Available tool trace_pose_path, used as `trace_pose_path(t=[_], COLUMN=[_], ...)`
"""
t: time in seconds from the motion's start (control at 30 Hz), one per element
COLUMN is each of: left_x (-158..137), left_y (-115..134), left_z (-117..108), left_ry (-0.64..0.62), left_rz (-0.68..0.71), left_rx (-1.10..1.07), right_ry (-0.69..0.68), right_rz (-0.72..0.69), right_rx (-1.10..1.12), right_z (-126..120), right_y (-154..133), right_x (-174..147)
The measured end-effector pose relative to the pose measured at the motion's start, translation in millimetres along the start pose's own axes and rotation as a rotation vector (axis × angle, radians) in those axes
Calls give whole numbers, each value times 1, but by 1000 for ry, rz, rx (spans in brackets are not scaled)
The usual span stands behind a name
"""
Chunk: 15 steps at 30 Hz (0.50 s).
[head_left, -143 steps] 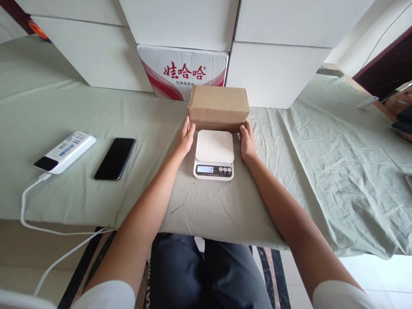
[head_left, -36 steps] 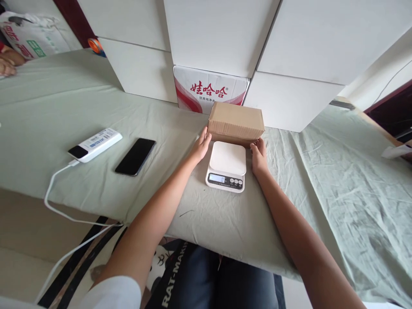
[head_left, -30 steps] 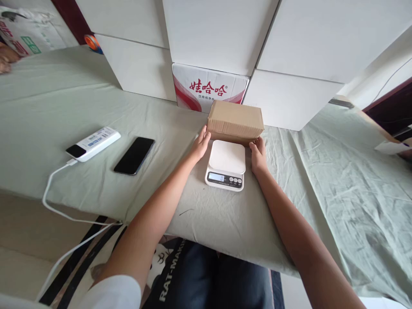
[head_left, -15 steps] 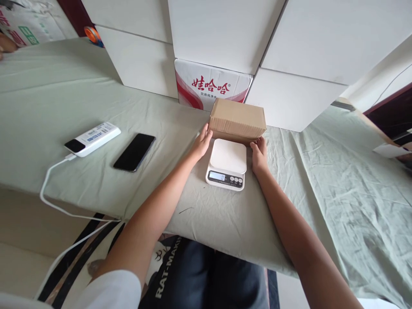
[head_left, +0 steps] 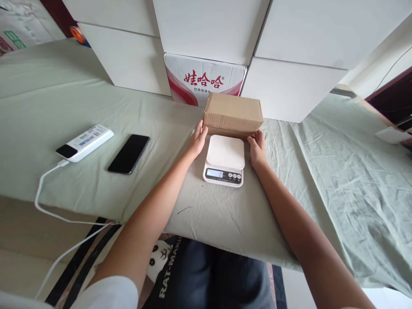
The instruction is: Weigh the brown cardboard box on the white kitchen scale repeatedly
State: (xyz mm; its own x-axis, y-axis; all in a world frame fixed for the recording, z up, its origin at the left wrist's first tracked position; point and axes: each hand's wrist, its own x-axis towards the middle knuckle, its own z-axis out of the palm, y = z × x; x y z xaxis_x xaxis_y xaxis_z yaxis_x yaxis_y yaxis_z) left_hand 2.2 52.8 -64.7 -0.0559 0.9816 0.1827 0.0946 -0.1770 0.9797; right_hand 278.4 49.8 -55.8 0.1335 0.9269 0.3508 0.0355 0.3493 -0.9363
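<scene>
A brown cardboard box [head_left: 234, 112] is gripped between my two hands, just behind a white kitchen scale [head_left: 225, 153]. My left hand [head_left: 197, 139] presses the box's left end, and my right hand [head_left: 257, 148] has its fingers on the lower right corner. Some fingertips are hidden behind the box. The scale's plate is bare and its lit display appears to read 0. Whether the box's underside touches the cloth I cannot tell.
Left of the scale lie a black phone [head_left: 128, 153] and a white power bank [head_left: 85, 143] with a white cable. White panels [head_left: 212, 25] and a red-and-white carton [head_left: 206, 79] stand behind the box. Green cloth [head_left: 154, 116] covers the table; an orange tape roll [head_left: 77, 34] sits far left.
The whole view has shifted slightly. Both hands keep hold of the cardboard box behind the scale, with almost no movement relative to it.
</scene>
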Motion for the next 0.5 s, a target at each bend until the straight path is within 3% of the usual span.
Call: trace_pose_path(t=[0.3,0.5], left_x=[-1,-17], left_y=[9,42], left_z=[-5,-9], left_ry=[-11,191], left_rz=[66,324], left_rx=[-23,-54], right_ry=[-34,21], right_rz=[-33,-208], right_rx=[21,-34], right_z=[1,-1], right_y=[-5,-51], right_x=[-1,-15])
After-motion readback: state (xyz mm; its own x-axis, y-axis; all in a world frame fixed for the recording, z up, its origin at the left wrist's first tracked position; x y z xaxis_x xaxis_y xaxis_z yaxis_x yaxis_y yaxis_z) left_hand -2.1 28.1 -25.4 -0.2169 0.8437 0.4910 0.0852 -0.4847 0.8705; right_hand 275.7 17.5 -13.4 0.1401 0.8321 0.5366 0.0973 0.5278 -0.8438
